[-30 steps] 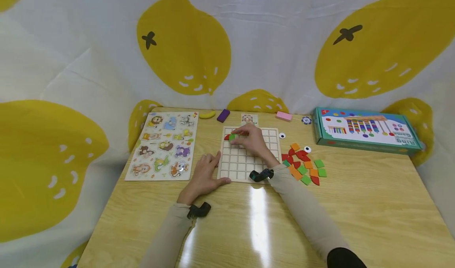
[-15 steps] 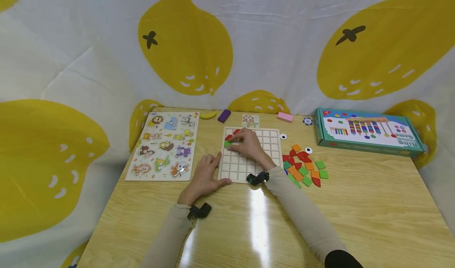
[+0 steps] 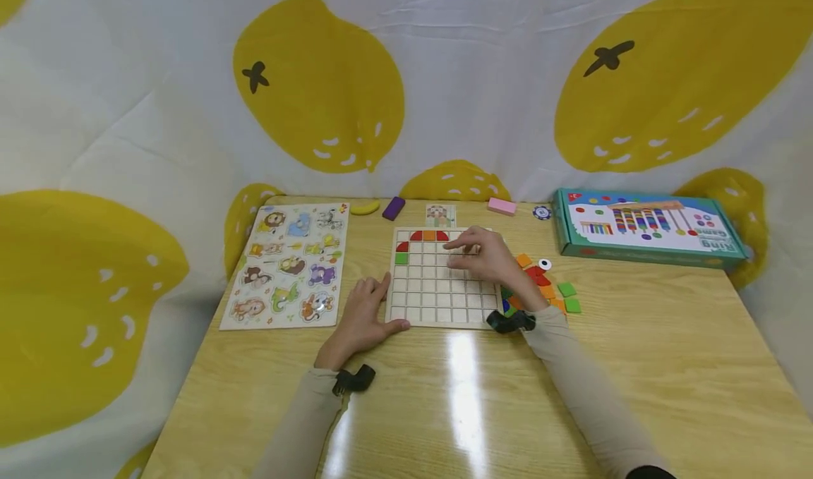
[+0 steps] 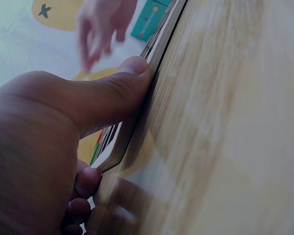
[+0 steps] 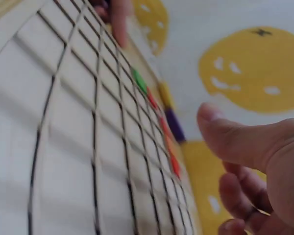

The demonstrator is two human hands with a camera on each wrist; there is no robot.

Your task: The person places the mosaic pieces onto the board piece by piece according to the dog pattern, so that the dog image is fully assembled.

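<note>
A wooden grid board (image 3: pixel 438 292) lies flat on the table. My left hand (image 3: pixel 360 318) braces its near left corner, thumb (image 4: pixel 103 95) along the front edge and index finger at the left side. My right hand (image 3: pixel 485 257) hovers over the board's right half, thumb and index finger apart with nothing between them. Red quarter-round tiles (image 3: pixel 442 235) flank an orange square tile (image 3: pixel 429 235) in the top row. At the left edge another red quarter-round tile (image 3: pixel 403 247) sits above a green square tile (image 3: pixel 401 259).
Loose red, orange and green tiles (image 3: pixel 567 289) lie right of the board, partly behind my right forearm. An animal puzzle (image 3: pixel 286 267) lies left. Along the back are a toy banana (image 3: pixel 365 208), purple block (image 3: pixel 394 209), pattern card (image 3: pixel 441 216), pink block (image 3: pixel 502 206) and game box (image 3: pixel 648 225).
My right hand has let go of the green tile in the left column and moved right across the board, uncovering the top row. My left hand stays at the corner.
</note>
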